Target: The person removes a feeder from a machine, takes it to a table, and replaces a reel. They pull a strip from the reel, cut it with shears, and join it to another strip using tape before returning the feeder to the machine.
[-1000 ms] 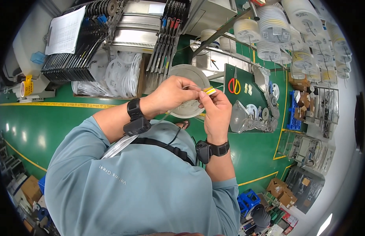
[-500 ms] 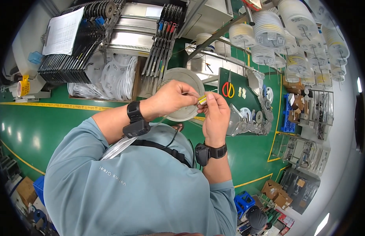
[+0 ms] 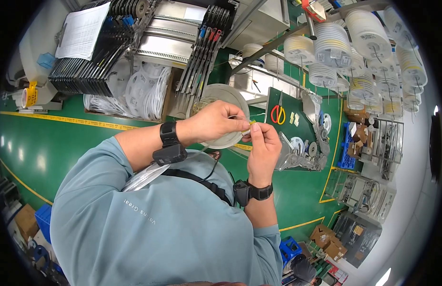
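Note:
In front of my chest, both hands meet over a grey round bin (image 3: 230, 95). My right hand (image 3: 263, 148) is closed, thumb and fingers pinching a small yellow-and-white piece (image 3: 250, 127), largely hidden by the fingertips. My left hand (image 3: 212, 123) is closed too, its fingertips pressed against the left end of that piece, with a thin strip in them. Part of a strip shows below the left wrist, near a pale translucent reel (image 3: 147, 177) tucked between my left arm and body. How strip and piece join is hidden.
Red-and-yellow scissors (image 3: 278, 114) lie on a dark green board (image 3: 288, 97) right of the bin. A box of white reels (image 3: 145, 88) and black feeders (image 3: 200, 52) stand ahead left. Wire spools (image 3: 333, 45) hang at upper right. Another person (image 3: 304, 270) is at lower right.
My fingertips have closed further over the yellow-and-white piece, so less of it shows. Both hands have shifted slightly right and down, and the whole view has turned a little.

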Tool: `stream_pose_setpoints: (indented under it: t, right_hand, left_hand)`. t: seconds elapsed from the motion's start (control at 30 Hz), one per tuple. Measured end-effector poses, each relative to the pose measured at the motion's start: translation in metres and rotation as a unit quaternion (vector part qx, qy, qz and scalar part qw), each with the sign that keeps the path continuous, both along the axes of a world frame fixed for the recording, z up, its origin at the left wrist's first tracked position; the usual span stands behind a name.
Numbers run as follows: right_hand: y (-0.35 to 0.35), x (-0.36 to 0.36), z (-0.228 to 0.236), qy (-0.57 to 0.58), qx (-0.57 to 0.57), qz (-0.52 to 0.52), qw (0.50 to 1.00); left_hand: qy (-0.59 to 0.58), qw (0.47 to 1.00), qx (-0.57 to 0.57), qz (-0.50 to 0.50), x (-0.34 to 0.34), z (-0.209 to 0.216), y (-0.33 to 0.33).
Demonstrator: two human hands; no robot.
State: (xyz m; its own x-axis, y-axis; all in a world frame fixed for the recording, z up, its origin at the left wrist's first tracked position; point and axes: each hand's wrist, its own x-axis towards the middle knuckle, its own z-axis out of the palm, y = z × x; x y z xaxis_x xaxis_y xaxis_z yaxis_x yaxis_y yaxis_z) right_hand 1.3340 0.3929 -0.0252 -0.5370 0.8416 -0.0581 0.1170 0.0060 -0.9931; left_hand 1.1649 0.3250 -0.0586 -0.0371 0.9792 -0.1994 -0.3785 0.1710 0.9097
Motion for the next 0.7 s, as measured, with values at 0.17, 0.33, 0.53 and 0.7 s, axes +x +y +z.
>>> stream_pose_setpoints:
  t: [0.17, 0.33, 0.53, 0.7]
  right_hand:
    - [0.0045, 0.0020, -0.0012, 0.021, -0.004, -0.010, 1.000]
    - [0.0031, 0.0037, 0.0013, 0.022, 0.002, -0.027, 0.999]
    - [-0.0006, 0.0038, 0.0053, 0.012, 0.017, -0.030, 0.999]
    - [-0.0036, 0.0024, 0.0045, -0.003, 0.077, -0.017, 0.997]
  left_hand:
    - [-0.003, 1.000, 0.017, -0.006, 0.0012, 0.0017, 0.0010]
    - [-0.001, 0.999, 0.037, -0.020, 0.0006, 0.0009, 0.0018]
    - [-0.052, 0.998, 0.018, -0.039, -0.0004, 0.0050, 0.0004]
    - [-0.096, 0.995, 0.006, 0.014, 0.0021, 0.0050, 0.0013]
